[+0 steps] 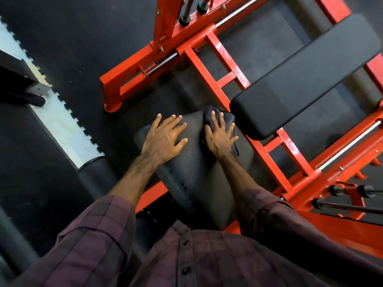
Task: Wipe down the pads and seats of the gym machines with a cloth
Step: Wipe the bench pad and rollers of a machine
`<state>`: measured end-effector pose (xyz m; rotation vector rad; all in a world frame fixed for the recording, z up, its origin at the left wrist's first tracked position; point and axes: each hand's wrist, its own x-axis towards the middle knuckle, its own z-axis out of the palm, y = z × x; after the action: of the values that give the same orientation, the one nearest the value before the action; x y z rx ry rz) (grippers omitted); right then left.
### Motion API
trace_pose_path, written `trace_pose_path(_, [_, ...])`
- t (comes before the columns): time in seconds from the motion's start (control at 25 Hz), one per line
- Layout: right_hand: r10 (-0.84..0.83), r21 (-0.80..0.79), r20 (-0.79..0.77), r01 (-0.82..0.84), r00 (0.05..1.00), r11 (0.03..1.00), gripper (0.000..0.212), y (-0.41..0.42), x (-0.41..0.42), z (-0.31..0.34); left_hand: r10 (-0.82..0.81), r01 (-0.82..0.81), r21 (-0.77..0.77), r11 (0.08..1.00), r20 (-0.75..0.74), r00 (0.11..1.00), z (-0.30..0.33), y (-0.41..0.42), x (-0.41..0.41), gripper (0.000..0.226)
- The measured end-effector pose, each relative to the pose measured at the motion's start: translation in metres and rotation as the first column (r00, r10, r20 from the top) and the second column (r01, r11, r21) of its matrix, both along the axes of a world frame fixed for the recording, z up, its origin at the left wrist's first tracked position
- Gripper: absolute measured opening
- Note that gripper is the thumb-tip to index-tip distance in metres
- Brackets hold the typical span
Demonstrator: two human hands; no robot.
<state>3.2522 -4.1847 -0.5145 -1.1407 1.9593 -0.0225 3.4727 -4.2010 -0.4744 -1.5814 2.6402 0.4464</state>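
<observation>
The left hand (163, 139) lies flat on the dark padded vinyl seat (199, 179) of a red-painted steel gym machine (209, 63). Its fingers are spread and straight, palm down on the seat's left portion, holding nothing. The right hand (219, 135) presses flat, fingers likewise straight and spread, on a crumpled dark cloth (215, 114). The cloth lies on the seat's far right portion; its bunched folds show past the fingertips and along both sides of the hand. The two hands are apart, with a bare strip of seat between them.

Small wet droplets (178, 179) mark the seat's left edge, on the near side of the left wrist. Beyond and to the right of the right hand, a long black rectangular backrest pad (306, 73) lies at an angle on the red frame. Its near rounded corner is just beside the cloth; whether the two touch cannot be told. Bare steel guide rods (350, 146) run along the frame to the right of the right forearm.

Both forearms emerge from rolled sleeves of a maroon checked shirt (207, 259). To the left of the left hand lies black rubber flooring (68, 38). It is crossed by a pale strip (60, 121) with interlocking toothed edges.
</observation>
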Motion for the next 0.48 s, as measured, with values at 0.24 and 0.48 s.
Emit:
trace_pose_path(0.24, [0.348,-0.238,0.006,-0.337,0.937,0.911,0.061,0.039,-0.006,-0.001,0.193,-0.201,-0.059,0.978,-0.117,0.974,0.012,0.028,0.039,0.058])
trace_pose_path(0.48, [0.147,-0.132,0.018,-0.144,0.989,0.981,0.061,-0.004,0.037,0.011,0.168,-0.162,0.056,0.985,-0.133,0.977,0.015,0.032,0.047,0.063])
